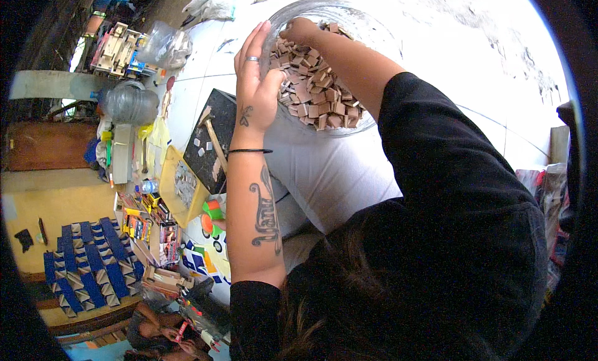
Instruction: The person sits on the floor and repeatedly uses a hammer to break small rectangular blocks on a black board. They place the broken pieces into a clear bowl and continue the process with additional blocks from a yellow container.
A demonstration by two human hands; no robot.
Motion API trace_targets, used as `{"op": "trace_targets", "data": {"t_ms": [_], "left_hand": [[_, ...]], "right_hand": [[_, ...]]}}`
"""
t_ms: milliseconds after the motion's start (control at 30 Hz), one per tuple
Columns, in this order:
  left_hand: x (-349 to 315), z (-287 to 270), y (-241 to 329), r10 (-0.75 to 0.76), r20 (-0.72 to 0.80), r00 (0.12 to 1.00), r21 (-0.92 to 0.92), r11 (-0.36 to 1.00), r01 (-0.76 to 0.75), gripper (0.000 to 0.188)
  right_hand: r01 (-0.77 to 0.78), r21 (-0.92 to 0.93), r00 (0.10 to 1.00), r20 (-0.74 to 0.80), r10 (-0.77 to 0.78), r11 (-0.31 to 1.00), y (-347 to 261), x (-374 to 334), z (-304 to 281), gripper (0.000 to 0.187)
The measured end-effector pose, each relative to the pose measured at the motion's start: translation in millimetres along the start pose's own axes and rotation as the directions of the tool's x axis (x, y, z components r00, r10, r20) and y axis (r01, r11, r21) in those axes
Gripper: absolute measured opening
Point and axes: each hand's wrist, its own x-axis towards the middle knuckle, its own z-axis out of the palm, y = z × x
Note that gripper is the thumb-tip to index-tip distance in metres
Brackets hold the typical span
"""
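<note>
Nearest the lens: dark hair (349, 311) and a black sleeve (461, 193), filling the lower right of the view. At far left, a stack of blue and tan blocks (90, 264) on a yellow surface. Beyond it toward the top, a large clear water jug (128, 104) lying on its side, and a rack of pale wooden pieces (115, 49). Further right, a yellow tray (169, 190) holding small grey tiles, just beside a black slab (224, 109) with a hammer (213, 137) and a few loose tiles on top. Next, the left hand (255, 80): forearm tattooed, black band at the wrist, ring on one finger, fingers extended upward against the near rim of the bowl, thumb pressed onto the tiles; open, nothing gripped. Below the forearm, orange and green round objects (212, 214), kind not determinable. At centre top, a clear glass bowl (324, 68) on a white sheet (349, 174), filled with small square brown tiles (314, 90). Right hand (301, 31) reaching in from the far rim, fingers curled down into the tiles; fingertips buried, so grip on any tile not determinable. At far right, a dark object (570, 118) at the edge of the view.
</note>
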Motion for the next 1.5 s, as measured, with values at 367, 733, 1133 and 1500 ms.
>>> {"op": "trace_targets", "data": {"t_ms": [367,733,1133,1500], "left_hand": [[-1.4,-3.3,-6.6,-0.015,-0.038,0.999,0.003,1.000,0.015,0.064],[-2.3,-3.1,-6.1,-0.033,-0.026,0.999,-0.024,0.999,0.033,0.065],[-2.4,-3.6,-6.7,-0.076,-0.025,0.997,-0.104,0.992,0.073,0.064],[-3.2,0.1,-7.8,-0.008,-0.058,0.998,0.001,1.000,0.008,0.068]], "right_hand": [[0.147,-0.180,0.975,0.193,-0.112,0.973,22.6,14.9,-9.9,0.030],[0.145,-0.135,0.978,0.171,-0.122,0.980,-0.6,-17.7,-7.4,0.036],[0.099,-0.120,0.815,0.579,-0.011,0.988,-45.4,-14.2,3.3,0.030],[0.042,-0.004,0.849,0.528,-0.033,0.999,-75.7,-60.9,-47.3,0.028]]}}
